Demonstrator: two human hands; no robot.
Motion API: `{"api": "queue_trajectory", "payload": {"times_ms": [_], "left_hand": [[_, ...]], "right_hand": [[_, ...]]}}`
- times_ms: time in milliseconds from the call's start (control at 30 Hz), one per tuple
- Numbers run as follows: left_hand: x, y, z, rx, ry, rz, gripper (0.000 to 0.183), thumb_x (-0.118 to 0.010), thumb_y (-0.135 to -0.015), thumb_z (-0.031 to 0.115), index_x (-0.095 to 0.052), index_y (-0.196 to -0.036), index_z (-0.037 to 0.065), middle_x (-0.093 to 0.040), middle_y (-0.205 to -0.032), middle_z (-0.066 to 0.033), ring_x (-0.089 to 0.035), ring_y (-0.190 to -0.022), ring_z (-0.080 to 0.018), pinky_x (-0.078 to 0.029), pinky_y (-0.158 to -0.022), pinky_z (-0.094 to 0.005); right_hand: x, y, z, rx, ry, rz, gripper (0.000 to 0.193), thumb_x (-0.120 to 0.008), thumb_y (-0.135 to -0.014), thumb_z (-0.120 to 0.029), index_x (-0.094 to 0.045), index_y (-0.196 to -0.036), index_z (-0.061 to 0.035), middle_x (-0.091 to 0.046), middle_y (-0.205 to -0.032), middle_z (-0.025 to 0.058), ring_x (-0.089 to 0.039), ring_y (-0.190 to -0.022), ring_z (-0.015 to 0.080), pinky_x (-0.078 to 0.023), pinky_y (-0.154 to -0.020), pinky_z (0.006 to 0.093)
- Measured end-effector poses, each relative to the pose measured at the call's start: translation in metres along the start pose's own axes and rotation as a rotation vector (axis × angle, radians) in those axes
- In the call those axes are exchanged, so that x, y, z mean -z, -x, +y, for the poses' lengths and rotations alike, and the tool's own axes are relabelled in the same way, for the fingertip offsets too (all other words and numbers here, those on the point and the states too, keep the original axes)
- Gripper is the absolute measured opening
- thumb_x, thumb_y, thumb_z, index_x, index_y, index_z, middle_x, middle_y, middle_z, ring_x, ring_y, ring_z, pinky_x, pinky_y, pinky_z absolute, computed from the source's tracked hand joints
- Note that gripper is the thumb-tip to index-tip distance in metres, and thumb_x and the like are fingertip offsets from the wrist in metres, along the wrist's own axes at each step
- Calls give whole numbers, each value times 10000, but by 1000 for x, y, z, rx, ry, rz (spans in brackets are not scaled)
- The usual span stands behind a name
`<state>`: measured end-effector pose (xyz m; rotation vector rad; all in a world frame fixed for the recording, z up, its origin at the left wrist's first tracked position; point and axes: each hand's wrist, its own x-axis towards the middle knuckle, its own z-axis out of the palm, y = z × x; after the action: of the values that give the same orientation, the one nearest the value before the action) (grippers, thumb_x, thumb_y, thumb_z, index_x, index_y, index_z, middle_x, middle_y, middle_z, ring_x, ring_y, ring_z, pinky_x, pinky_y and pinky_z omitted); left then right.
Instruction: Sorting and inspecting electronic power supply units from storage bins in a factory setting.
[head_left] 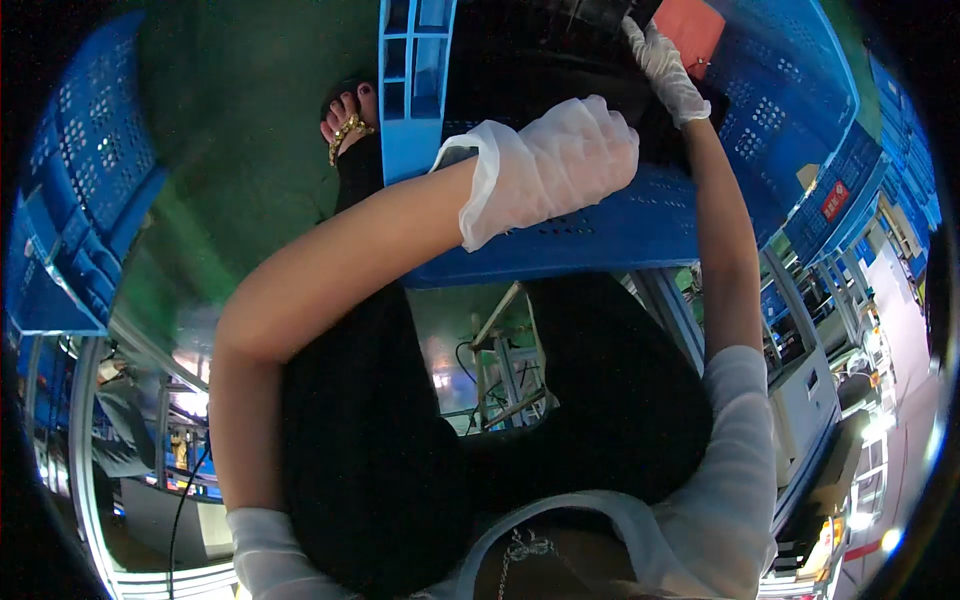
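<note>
My left hand (565, 163), in a loose white glove, is over the near side of a blue plastic crate (570, 240). Its fingers are curled together, and whatever they hold is hidden beneath the glove. Farther in and to the right, my right hand (670, 72), also gloved in white, reaches inside the crate. Its fingertips are at the edge of a dark, glossy black piece (540, 60), thumb and fingers appearing to grip it. Beside that hand lies a flat pinkish-red piece (690, 35) against the perforated crate wall.
The crate sits just beyond my knees, its ribbed blue edge (412, 100) rising at left. More blue crates (85, 150) stand at far left, and others (840, 190) at right. Metal frames (790, 300) flank me. A sandalled foot (350, 118) is on the green floor (230, 120).
</note>
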<state>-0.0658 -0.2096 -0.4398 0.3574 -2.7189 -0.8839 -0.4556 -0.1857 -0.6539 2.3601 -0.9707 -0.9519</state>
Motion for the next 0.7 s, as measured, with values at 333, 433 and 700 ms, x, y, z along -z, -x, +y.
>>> {"api": "queue_trajectory", "payload": {"times_ms": [333,433,700], "left_hand": [[0,25,-12,76,8,-226,140,-666,-841,121,-704,-932,21,-677,-862,-138,-665,-811,-231,-550,-664,-300],[-7,7,-8,124,-141,13,267,-668,-857,130,-661,-1093,6,-669,-1021,-149,-658,-968,-269,-552,-785,-328],[-16,29,-14,465,-499,-176,369,-627,-807,118,-588,-1165,37,-623,-1112,-103,-616,-1043,-246,-509,-862,-338]], "right_hand": [[144,-81,0,-79,-238,-369,421,-468,-963,-327,-560,-1291,-80,-612,-1202,215,-593,-753,222,-447,-557,392],[113,-45,43,-230,-960,-687,550,-479,-952,-481,-528,-1341,-96,-557,-1330,143,-604,-993,241,-499,-664,418],[219,-55,64,-793,-1573,-704,681,-546,-927,-487,-381,-1470,-111,-528,-1378,80,-550,-1212,259,-506,-909,413]]}}
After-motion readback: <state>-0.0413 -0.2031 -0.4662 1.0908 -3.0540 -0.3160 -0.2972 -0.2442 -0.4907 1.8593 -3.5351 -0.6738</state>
